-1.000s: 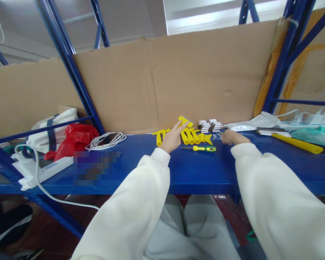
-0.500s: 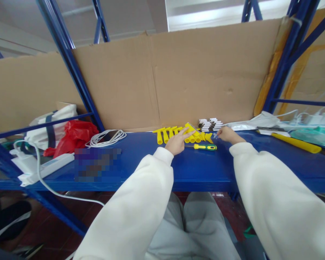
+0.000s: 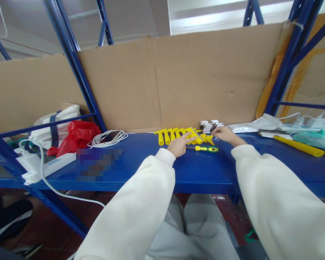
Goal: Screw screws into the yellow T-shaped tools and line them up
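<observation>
A row of yellow T-shaped plastic handles (image 3: 167,138) lies along the back of the blue shelf. My left hand (image 3: 178,145) rests at the front of this row, fingers stretched over the handles toward an angled yellow piece with a pale edge (image 3: 195,134). Just right of the row, my right hand (image 3: 225,135) has its fingertips pinched together above small yellow pieces (image 3: 209,138); whatever they hold is too small to make out. Behind those fingertips stand stacked white-and-dark packets (image 3: 209,126). A screwdriver (image 3: 206,148) with a yellow-green handle lies in front of the row.
A coiled white cable (image 3: 108,138), a red plastic bag (image 3: 82,135) and a white power strip (image 3: 50,168) occupy the left side. To the right lies a long yellow-handled tool (image 3: 299,145). A cardboard panel (image 3: 206,72) closes off the back between blue uprights.
My right hand has shifted slightly left, its fingertips now closer to the packets and small yellow pieces. The left hand's fingers stay over the row. The camera view has shifted a little.
</observation>
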{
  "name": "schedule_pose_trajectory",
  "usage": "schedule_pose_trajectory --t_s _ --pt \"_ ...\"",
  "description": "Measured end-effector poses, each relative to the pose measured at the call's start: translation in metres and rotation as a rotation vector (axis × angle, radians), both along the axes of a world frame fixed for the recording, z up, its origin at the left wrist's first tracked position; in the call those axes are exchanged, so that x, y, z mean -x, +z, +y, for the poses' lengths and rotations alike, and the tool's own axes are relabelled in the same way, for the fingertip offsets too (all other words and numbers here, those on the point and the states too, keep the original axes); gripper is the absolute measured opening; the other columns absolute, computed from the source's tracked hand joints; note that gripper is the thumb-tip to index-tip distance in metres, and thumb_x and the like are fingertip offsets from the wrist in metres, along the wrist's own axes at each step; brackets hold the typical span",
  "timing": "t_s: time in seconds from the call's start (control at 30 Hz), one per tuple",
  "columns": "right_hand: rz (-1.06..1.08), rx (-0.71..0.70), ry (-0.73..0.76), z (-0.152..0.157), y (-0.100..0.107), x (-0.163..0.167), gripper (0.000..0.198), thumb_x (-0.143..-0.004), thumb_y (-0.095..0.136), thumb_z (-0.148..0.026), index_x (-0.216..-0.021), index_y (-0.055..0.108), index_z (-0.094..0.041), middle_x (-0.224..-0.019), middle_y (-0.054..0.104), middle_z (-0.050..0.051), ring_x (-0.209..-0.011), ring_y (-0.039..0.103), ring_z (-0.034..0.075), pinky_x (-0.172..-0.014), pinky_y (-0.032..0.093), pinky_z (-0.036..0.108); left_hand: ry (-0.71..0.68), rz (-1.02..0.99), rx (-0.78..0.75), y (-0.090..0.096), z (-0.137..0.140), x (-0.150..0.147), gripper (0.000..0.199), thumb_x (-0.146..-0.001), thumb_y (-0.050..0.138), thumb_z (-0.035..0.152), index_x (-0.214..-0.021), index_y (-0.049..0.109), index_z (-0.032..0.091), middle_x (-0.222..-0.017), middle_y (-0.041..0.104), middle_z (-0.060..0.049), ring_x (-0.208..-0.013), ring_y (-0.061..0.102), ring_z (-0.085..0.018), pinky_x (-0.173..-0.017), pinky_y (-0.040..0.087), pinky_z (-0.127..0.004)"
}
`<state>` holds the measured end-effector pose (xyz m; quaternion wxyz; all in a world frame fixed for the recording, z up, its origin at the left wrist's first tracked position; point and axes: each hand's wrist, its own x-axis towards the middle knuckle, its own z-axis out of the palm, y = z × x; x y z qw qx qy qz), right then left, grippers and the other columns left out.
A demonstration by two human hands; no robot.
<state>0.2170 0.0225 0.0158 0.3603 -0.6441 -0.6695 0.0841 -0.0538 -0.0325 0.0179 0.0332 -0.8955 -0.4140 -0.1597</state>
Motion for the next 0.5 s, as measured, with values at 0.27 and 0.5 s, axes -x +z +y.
schedule_pose_trajectory --t_s 0.27,0.5 --pt "0.219 0.162 0.427 -0.026 0.009 0.033 0.015 -0.07 0.075 -0.036 -0.068 0.078 -0.022 -0.088 0.08 0.005 -0.094 0.072 0.026 -0.086 0.055 0.033 0.069 0.022 -0.012 0.0 0.0 0.0 0.076 -0.089 0.043 -0.001 -0.154 0.052 0.037 -0.171 0.034 -0.004 -0.136 0.06 -0.029 -0.109 0.053 -0.044" --pt "0.275 0.184 0.46 -0.026 0.004 0.04 0.018 -0.062 0.08 -0.037 -0.071 0.078 -0.022 -0.083 0.078 0.003 -0.082 0.067 0.021 -0.075 0.053 0.03 0.094 0.039 -0.01 -0.001 0.0 0.0 0.075 -0.09 0.044 0.0 -0.155 0.05 0.037 -0.171 0.033 -0.005 -0.133 0.062 -0.029 -0.106 0.054 -0.043"
